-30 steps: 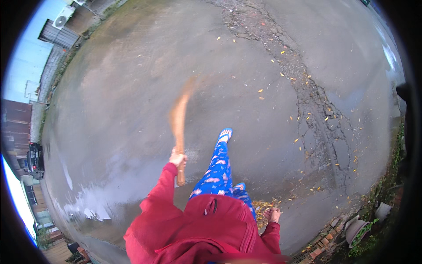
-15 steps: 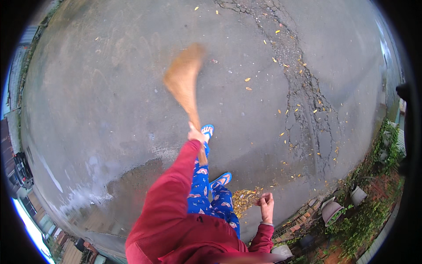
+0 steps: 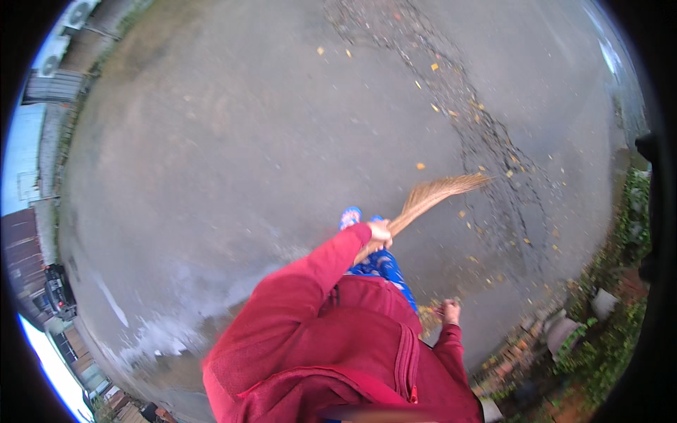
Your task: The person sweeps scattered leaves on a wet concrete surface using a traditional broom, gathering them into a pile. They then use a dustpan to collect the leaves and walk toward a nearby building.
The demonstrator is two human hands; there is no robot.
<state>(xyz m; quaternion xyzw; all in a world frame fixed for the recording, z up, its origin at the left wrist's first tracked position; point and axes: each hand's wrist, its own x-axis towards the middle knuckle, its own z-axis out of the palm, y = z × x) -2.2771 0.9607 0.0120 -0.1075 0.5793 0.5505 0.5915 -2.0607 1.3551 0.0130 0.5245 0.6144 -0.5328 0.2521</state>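
My left hand [image 3: 379,235] is wrapped round the straw broom [image 3: 431,197] near the base of its bristles. The bristles sweep out to the right, with their tips by the cracked strip of pavement [image 3: 504,151]. Below that hand, the short handle end runs back toward my body. My right hand [image 3: 448,311] hangs low at my right side with its fingers curled in, a little blurred; I see nothing in it. Beside it, partly hidden by my jacket, lies a heap of yellow leaves [image 3: 428,321]. A yellow leaf [image 3: 421,166] lies just above the broom.
Several loose leaves dot the cracked strip. Plant pots [image 3: 560,334] and green plants [image 3: 599,363] stand along a brick edging [image 3: 511,359] at the right. A wet patch [image 3: 159,335] spreads at the lower left. A dark vehicle [image 3: 59,289] stands at the far left.
The broom has swung from pointing ahead to pointing right, carried by my left hand. My body has leaned forward, covering more of my legs. My right hand stays low at my side.
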